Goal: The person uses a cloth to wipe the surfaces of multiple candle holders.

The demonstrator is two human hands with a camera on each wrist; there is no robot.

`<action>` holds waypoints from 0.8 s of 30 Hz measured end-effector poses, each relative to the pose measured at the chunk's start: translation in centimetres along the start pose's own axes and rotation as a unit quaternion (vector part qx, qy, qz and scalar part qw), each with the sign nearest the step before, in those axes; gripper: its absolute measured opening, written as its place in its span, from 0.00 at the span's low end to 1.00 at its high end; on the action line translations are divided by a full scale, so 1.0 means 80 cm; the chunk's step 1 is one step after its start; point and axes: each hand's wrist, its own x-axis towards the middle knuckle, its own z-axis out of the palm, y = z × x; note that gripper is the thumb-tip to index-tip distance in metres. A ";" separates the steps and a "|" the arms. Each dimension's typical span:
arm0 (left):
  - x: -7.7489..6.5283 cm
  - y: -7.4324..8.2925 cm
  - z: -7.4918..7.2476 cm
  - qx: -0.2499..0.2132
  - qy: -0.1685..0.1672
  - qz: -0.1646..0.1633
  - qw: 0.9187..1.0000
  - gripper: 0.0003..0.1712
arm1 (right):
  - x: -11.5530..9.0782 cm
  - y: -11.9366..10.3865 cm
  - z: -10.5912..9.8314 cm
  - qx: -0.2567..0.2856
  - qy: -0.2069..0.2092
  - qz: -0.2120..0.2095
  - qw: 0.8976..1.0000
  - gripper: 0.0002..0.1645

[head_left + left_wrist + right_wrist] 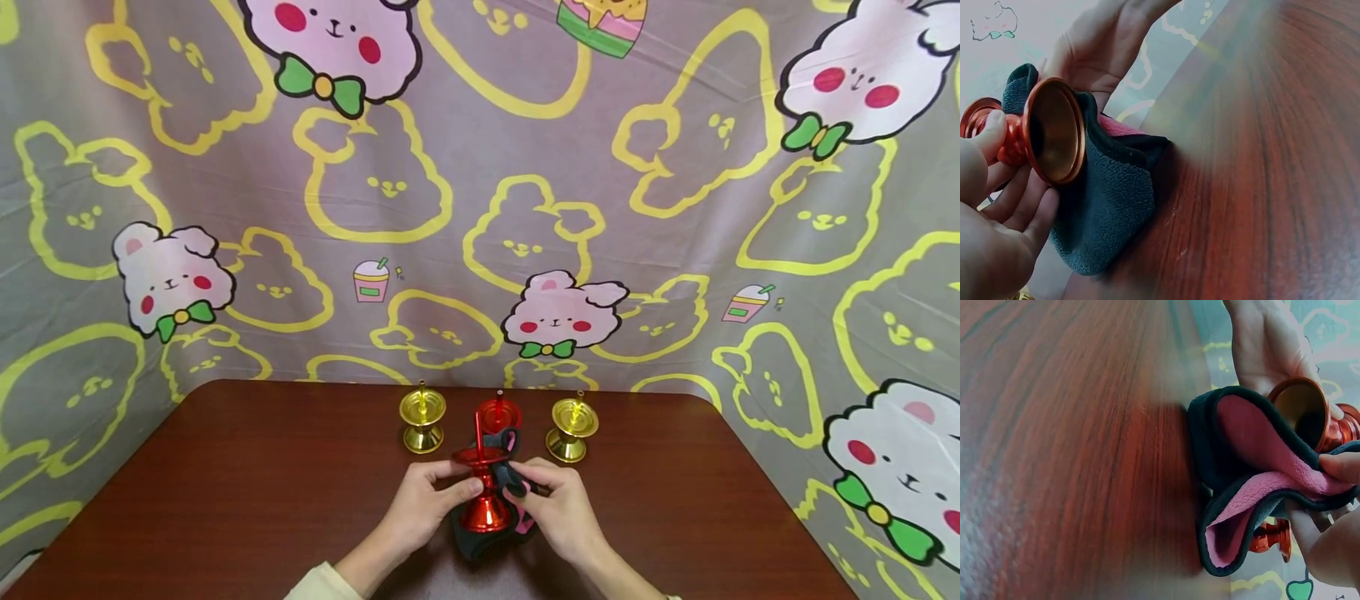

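My left hand (429, 502) holds a shiny red metal candle holder (485, 517) by its narrow middle, upright, with the dish and a thin rod at the top. In the left wrist view the hollow flared base (1060, 134) of this holder faces the camera. My right hand (564, 510) pinches a folded cloth (471, 546), dark grey with a pink side, against the holder's right side. Seen from the right wrist, the cloth's pink face (1257, 428) folds open between thumb and fingers, and its lower part hangs beneath the holder close over the table.
Behind the hands stand a second red candle holder (501, 407), partly hidden by the cloth, and gold ones at its left (423, 437) and right (567, 450). They stand on the dark wood table (262, 483). A patterned curtain (450, 167) encloses the back and sides.
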 end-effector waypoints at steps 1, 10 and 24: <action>0.000 0.001 0.000 0.003 0.001 0.003 1.000 0.15 | 0.000 -0.001 0.000 -0.002 0.000 -0.003 1.000 0.14; 0.002 0.006 0.003 0.029 0.017 0.032 0.999 0.12 | 0.000 -0.007 0.002 -0.016 0.005 0.009 1.000 0.13; 0.003 0.005 0.005 0.093 0.063 0.044 0.993 0.11 | -0.003 -0.015 0.009 -0.032 0.024 0.050 0.998 0.16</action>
